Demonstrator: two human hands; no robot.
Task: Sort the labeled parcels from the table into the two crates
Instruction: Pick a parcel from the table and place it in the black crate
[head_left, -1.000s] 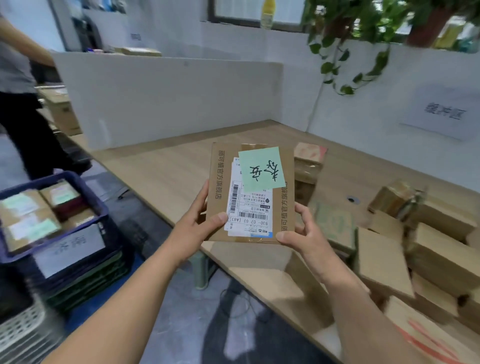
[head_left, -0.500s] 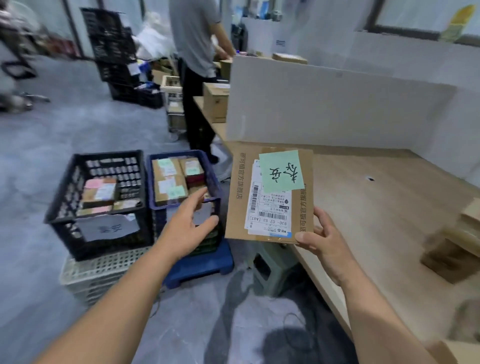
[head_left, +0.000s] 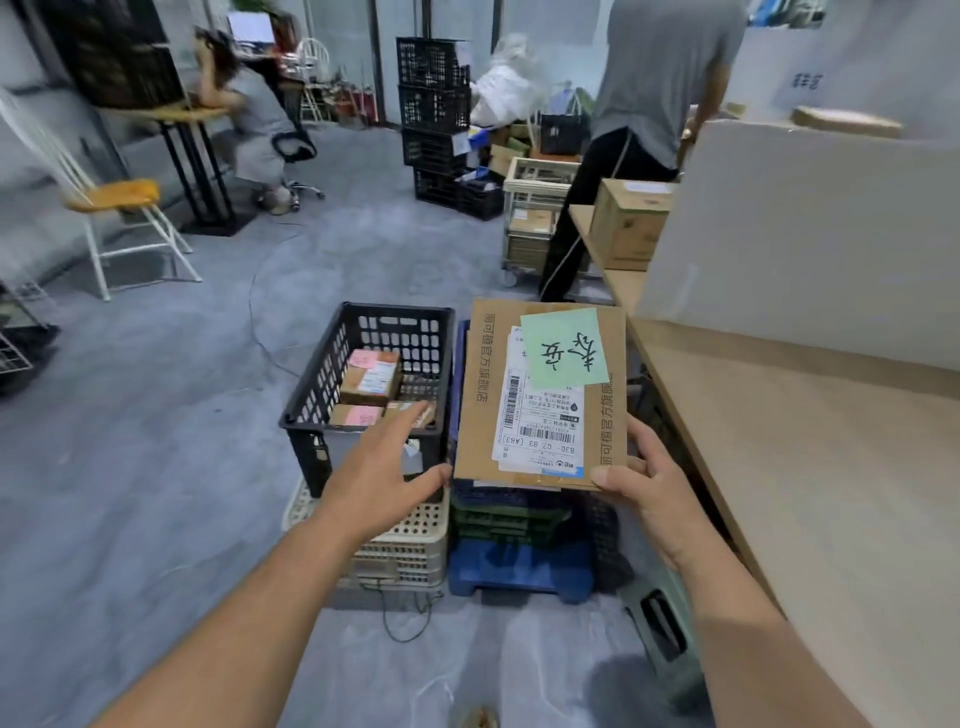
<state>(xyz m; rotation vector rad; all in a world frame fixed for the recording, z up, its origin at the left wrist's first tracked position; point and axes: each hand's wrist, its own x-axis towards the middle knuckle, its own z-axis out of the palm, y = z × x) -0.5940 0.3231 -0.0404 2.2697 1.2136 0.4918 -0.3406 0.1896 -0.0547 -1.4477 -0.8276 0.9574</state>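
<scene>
Parcels with pink notes (head_left: 370, 376) lie in the black crate (head_left: 311, 395), at the left. Left hand (head_left: 384, 478) hovers over that crate's near rim, fingers straight, holding nothing. Parcel with the green note (head_left: 540, 395) hangs just right of it, above the blue crate (head_left: 459, 364), long axis running near to far. Right hand (head_left: 644, 483) pinches its near right corner and is best placed to lower it.
</scene>
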